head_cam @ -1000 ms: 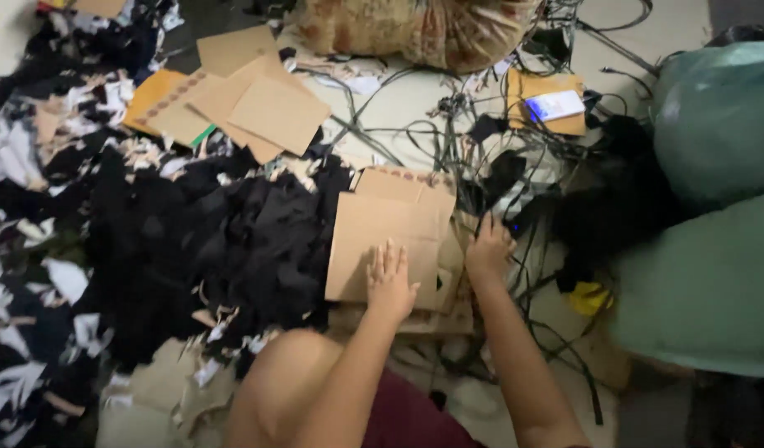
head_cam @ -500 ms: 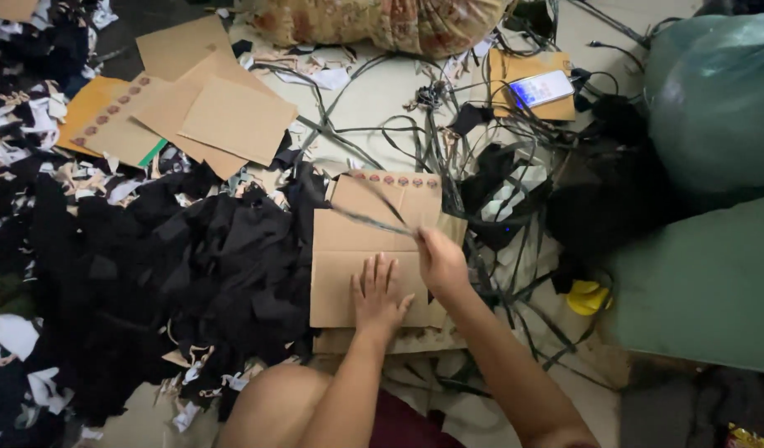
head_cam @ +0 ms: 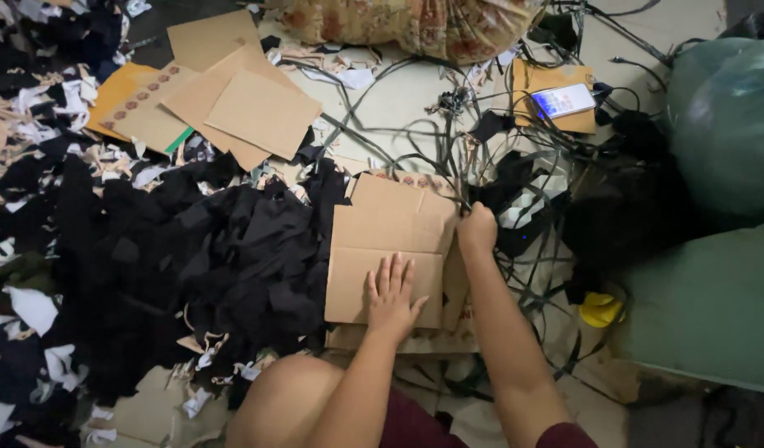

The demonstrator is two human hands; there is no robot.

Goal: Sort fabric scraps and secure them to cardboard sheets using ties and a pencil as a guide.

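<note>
Under left hand (head_cam: pixel 392 292), cardboard sheet (head_cam: pixel 382 249)

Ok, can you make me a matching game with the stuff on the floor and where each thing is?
Things:
1. left hand
2. right hand
3. phone
4. black scraps

Places:
A. on an orange card, top right
B. flat on the cardboard sheet
C. heaped left of the sheet
D. at the sheet's right edge

Pairs: 1-B, 2-D, 3-A, 4-C

L hand (head_cam: pixel 392 297) flat, fingers spread; R hand (head_cam: pixel 476 229) fisted, both arms fwd.
</note>
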